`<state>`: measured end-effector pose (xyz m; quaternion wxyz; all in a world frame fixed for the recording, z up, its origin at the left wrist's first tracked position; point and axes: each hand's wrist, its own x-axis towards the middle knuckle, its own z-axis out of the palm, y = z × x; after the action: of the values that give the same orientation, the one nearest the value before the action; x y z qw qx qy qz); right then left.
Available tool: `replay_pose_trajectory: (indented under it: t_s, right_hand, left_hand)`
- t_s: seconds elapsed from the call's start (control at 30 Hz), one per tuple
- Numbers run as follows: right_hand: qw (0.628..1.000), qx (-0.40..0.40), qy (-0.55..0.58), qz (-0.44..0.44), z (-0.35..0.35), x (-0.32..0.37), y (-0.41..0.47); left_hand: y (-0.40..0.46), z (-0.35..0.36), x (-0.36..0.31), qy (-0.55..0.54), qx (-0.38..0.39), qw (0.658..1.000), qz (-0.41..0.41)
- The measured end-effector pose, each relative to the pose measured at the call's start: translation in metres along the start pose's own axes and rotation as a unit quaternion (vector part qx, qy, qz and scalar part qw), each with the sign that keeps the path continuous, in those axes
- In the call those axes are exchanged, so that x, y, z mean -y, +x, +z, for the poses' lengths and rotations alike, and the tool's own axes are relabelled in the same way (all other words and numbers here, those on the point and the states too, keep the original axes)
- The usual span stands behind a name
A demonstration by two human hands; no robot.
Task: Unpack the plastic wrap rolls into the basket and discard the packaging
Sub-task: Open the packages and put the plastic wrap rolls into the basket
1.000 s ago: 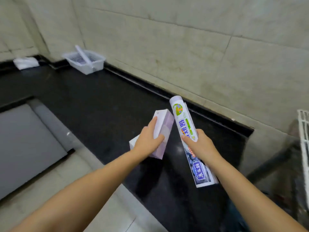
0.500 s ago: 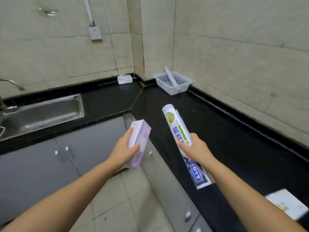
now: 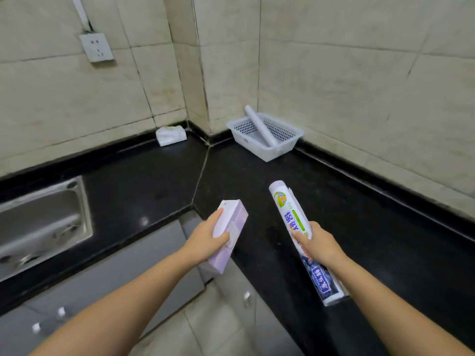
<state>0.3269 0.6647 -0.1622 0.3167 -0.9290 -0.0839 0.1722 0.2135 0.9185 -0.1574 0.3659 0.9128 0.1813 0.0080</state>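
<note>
Nearest to us, both forearms reached fwd over the cabinet fronts and the edge of the black surface. Our left hand had its grip wrapped round the middle of a lilac box, thumb on top, fingers closed underneath; the box tilted up and away, well above the cabinet doors. Our right hand had its grip closed round a printed wrap roll, approx at mid-length, so one end stuck out toward us below the wrist and the other pointed away. A loose flap showed along the roll's far end (sleeve or label edge, we couldn't tell which).

The relation that mattered: the held roll's long axis ran near-to-far, leaning slightly left, and its far end aimed roughly at the white basket in the corner where the two tiled walls met. The basket lay ahead and a touch left of the right hand, well apart from it, across open surface. The right hand was the nearer one, and it already carried the roll, so we judged a straight reach fwd would serve.

A bare white roll already leaned in the basket, one end propped over the back rim, lying diagonal. Left of the corner sat a small white packet, and further left the sink.
</note>
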Motion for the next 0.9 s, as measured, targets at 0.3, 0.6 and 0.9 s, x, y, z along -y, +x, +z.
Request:
replay_pose_trajectory:
  t_s: [0.3,0.6,0.9]
  right_hand:
    - [0.992,-0.037,-0.052,0.113,0.008,0.035,0.122]
    - [0.963,-0.108,-0.081,0.233,0.045,0.060,0.179]
    - [0.939,-0.120,-0.092,0.310,0.062,0.073,0.187]
  left_hand:
    - [0.170,-0.013,0.011,0.153,0.121,0.978,0.076]
    - [0.312,0.005,0.020,0.252,0.227,0.899,0.277]
    - [0.335,0.017,0.021,0.265,0.237,0.870,0.341]
